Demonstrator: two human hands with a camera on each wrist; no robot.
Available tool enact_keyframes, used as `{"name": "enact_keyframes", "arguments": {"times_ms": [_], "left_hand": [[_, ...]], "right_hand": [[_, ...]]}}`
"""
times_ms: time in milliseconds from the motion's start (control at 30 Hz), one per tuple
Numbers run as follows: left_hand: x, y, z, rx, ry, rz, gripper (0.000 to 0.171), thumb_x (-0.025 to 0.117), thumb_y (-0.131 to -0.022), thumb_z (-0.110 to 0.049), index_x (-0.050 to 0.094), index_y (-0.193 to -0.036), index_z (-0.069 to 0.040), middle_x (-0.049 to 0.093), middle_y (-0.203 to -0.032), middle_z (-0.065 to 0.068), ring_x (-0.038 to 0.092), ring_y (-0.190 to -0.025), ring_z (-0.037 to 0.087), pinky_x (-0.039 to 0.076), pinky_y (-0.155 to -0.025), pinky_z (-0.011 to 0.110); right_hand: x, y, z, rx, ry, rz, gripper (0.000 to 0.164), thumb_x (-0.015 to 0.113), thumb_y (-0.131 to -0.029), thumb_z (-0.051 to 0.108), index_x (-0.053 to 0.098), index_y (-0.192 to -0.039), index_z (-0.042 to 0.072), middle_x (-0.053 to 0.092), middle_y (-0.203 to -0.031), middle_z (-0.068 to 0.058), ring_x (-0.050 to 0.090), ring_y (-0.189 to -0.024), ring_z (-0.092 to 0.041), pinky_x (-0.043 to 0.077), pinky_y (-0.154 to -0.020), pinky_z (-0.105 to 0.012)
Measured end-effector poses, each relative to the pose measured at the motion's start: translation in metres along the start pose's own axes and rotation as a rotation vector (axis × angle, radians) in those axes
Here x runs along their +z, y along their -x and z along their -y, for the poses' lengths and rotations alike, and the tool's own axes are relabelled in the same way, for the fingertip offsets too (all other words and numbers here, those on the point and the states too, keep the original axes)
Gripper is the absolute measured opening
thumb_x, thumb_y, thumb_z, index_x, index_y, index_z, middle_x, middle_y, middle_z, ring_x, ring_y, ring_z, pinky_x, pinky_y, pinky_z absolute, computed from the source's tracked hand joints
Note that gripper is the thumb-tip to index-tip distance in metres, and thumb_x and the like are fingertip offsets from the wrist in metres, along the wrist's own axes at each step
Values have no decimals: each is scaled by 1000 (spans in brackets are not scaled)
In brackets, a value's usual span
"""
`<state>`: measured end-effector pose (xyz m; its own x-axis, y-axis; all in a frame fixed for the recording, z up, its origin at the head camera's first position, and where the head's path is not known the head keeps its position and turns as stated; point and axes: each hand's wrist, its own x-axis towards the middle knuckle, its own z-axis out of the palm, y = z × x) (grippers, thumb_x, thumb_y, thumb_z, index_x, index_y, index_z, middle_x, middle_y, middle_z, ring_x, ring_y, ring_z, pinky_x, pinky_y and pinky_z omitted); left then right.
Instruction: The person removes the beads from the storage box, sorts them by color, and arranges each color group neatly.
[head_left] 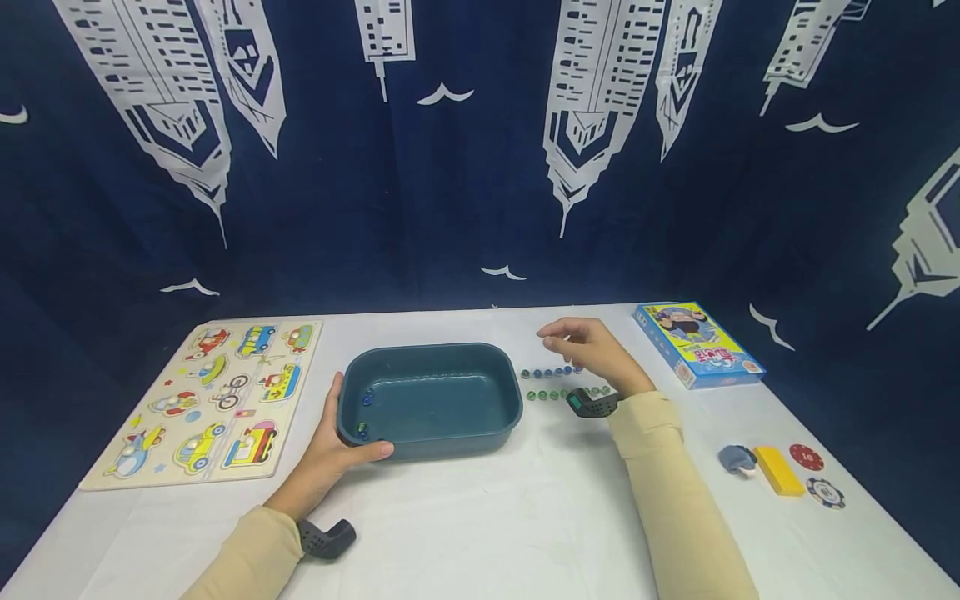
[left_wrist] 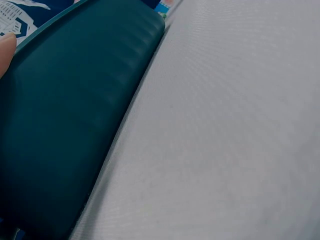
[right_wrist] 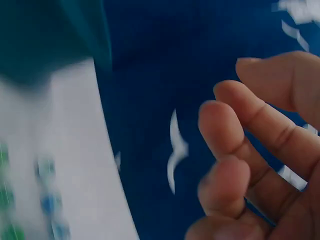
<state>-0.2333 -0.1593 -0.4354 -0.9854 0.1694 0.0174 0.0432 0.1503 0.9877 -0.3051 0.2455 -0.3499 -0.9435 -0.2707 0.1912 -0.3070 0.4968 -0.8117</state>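
A dark teal plastic tub (head_left: 431, 404) stands on the white table, with a few glass marbles (head_left: 368, 397) inside near its left end. My left hand (head_left: 330, 454) holds the tub's left end, fingers along the outer side and thumb at the near rim. In the left wrist view the tub's wall (left_wrist: 75, 110) fills the left side, and only a fingertip shows. My right hand (head_left: 588, 350) hovers above a row of blue marbles (head_left: 548, 372) and a row of green marbles (head_left: 553, 395), right of the tub. Its fingers (right_wrist: 222, 127) are loosely bent with nothing between them.
A wooden picture puzzle board (head_left: 210, 400) lies at the left. At the back right is a blue and yellow box (head_left: 697, 343). Near the right edge lie a grey-blue item (head_left: 737, 459), a yellow block (head_left: 778, 471) and two poker chips (head_left: 806, 457). A dark blue printed curtain (head_left: 450, 208) hangs behind.
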Motion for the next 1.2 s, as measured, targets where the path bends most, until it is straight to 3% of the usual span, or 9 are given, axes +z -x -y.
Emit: {"name": "enact_keyframes", "arguments": {"times_ms": [167, 333, 467, 600, 833, 1000, 1200], "left_hand": [[1, 1, 1, 18, 17, -1, 133, 88, -72, -16, -10, -160, -29, -8, -168, 2, -11, -153, 29, -6, -118, 63], [1, 0, 3, 46, 44, 4, 134, 89, -71, -13, -10, -160, -25, -7, -168, 3, -10, -153, 30, -5, -119, 62], [0, 0, 4, 37, 50, 4, 133, 88, -72, -13, -11, -160, -25, -7, -168, 3, -10, -153, 31, -5, -118, 63], [0, 0, 4, 28, 40, 13, 132, 87, -73, -14, -13, -159, -25, -9, -167, 4, -11, -152, 32, -5, -117, 66], [0, 0, 5, 38, 42, 23, 132, 87, -73, -15, -14, -159, -29, -11, -167, 5, -11, -152, 33, -6, -116, 67], [0, 0, 5, 56, 53, 26, 132, 87, -73, -14, -13, -159, -29, -12, -167, 5, -12, -152, 32, -5, -118, 64], [-1, -1, 4, 86, 70, 30, 131, 85, -74, -12, -13, -159, -26, -11, -167, 7, -11, -152, 32, -5, -118, 63]], "right_hand": [[31, -4, 30, -85, -74, 187, 24, 67, -95, 17, 71, -115, 4, 66, -91, -11, 54, -66, -24, 44, -51, -26], [69, -8, 53, -149, -103, 368, 22, 64, -97, 14, 71, -116, 6, 63, -87, -18, 52, -69, -27, 49, -54, -33], [104, -14, 67, -181, -78, 498, 23, 63, -98, 13, 70, -117, 3, 66, -89, -16, 57, -71, -33, 53, -57, -37], [136, -21, 77, -183, -12, 585, 23, 64, -96, 10, 71, -115, 0, 71, -99, -13, 65, -75, -27, 57, -62, -30], [180, -28, 89, -117, 86, 614, 19, 69, -89, 3, 75, -107, 1, 75, -97, -3, 64, -83, -4, 55, -77, -22], [202, -30, 93, -12, 113, 611, 14, 72, -88, 4, 77, -100, 6, 75, -95, -1, 62, -83, -5, 52, -79, -21], [214, -32, 100, 59, 205, 565, 11, 74, -84, 2, 78, -90, 10, 73, -87, 3, 59, -82, -7, 49, -79, -25]]}}
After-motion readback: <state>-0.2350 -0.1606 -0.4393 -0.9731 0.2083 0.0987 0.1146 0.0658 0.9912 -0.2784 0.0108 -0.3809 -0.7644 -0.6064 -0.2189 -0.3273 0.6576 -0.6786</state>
